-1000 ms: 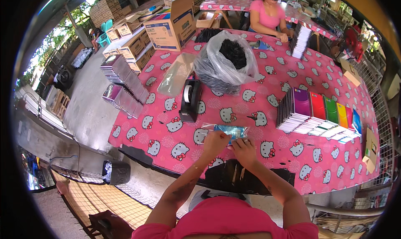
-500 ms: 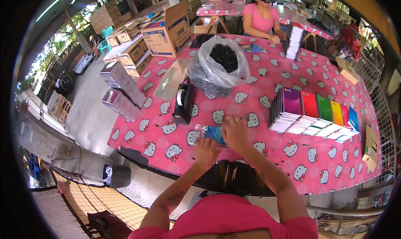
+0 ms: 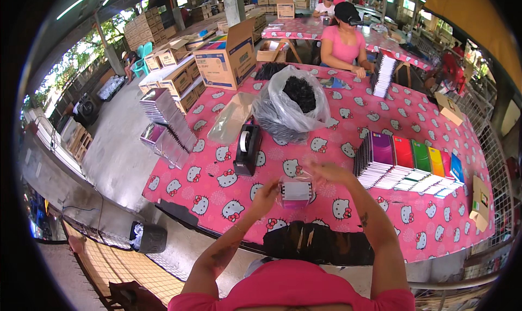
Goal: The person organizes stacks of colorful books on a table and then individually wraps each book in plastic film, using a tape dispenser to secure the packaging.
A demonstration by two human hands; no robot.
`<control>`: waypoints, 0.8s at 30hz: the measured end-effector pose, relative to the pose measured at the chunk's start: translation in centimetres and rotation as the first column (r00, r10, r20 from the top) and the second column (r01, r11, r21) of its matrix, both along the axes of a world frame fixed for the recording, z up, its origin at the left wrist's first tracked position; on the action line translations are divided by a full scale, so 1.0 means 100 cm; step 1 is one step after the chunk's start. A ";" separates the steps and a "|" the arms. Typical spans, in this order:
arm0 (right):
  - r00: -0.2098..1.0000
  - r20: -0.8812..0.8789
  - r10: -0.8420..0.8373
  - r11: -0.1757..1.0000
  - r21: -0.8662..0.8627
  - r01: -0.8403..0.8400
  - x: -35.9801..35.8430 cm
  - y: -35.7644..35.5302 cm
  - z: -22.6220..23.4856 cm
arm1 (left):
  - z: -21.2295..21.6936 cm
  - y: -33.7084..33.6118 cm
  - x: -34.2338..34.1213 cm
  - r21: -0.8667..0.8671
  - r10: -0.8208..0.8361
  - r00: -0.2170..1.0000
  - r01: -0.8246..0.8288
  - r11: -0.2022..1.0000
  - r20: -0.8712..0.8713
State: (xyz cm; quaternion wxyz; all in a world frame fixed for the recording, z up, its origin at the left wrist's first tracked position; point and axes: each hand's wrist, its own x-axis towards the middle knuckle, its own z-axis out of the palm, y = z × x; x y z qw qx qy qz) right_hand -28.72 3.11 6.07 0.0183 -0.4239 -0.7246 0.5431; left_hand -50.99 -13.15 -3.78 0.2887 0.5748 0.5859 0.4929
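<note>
A small bundle of notebooks [image 3: 297,190] in clear plastic is tipped up in front of me, white page edges upward and a purple cover towards me. My left hand [image 3: 265,197] grips its left side, the fingers closed on the wrap. Just off its upper right, my right hand [image 3: 330,173] has its fingers stretched out, slightly blurred, holding nothing I can see. A black tape dispenser [image 3: 248,150] stands beyond my left hand. Rows of spiral notebooks [image 3: 402,159] in several colours stand to the right.
A clear plastic bag of black coils [image 3: 291,104] sits at mid-table, beside flat clear sleeves [image 3: 231,118]. Wrapped notebook stacks [image 3: 167,127] stand at the left edge. An open carton [image 3: 224,61] is behind. A co-worker [image 3: 345,44] sits across the table by another notebook stack [image 3: 383,74].
The bundle has turned from lying flat, blue cover up, to page edges up with purple showing. My right hand has come off it and moved right. The view has tilted upward slightly.
</note>
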 end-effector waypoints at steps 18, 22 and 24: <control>0.965 0.102 0.242 0.441 0.874 -0.203 -0.039 -0.109 0.012 | -0.015 0.057 -0.165 -0.240 0.324 0.885 -0.252 0.937 0.335; 0.987 0.070 0.147 0.424 0.897 -0.127 -0.045 -0.120 0.004 | -0.050 0.038 -0.130 -0.050 0.411 0.792 -0.438 0.898 0.451; 0.988 0.085 0.131 0.454 0.881 -0.136 -0.051 -0.126 0.003 | -0.063 0.020 -0.149 -0.133 0.368 0.760 -0.354 0.926 0.536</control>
